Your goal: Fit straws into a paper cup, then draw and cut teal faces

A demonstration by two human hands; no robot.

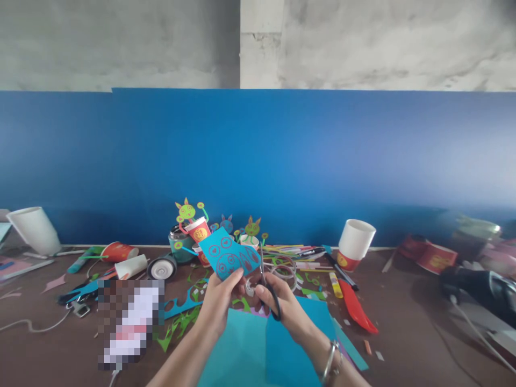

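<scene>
My left hand (220, 298) pinches the lower edge of a blue paper cutout (228, 255) with drawn circles, holding it up over the table. My right hand (278, 298) grips black-handled scissors (266, 285), blades pointing up along the cutout's right edge. A bracelet sits on my right wrist. Under both hands lie flat sheets of blue paper (262, 349).
Brown table (411, 333) covered in green paper scraps, straws and pens. Paper cups (355, 244) at right, a white cup (34, 228) far left, decorated cups with green paper figures (193, 220) in the middle. A red knife-like tool (357, 314), a glue stick (335, 285), tape rolls, a blue wall behind.
</scene>
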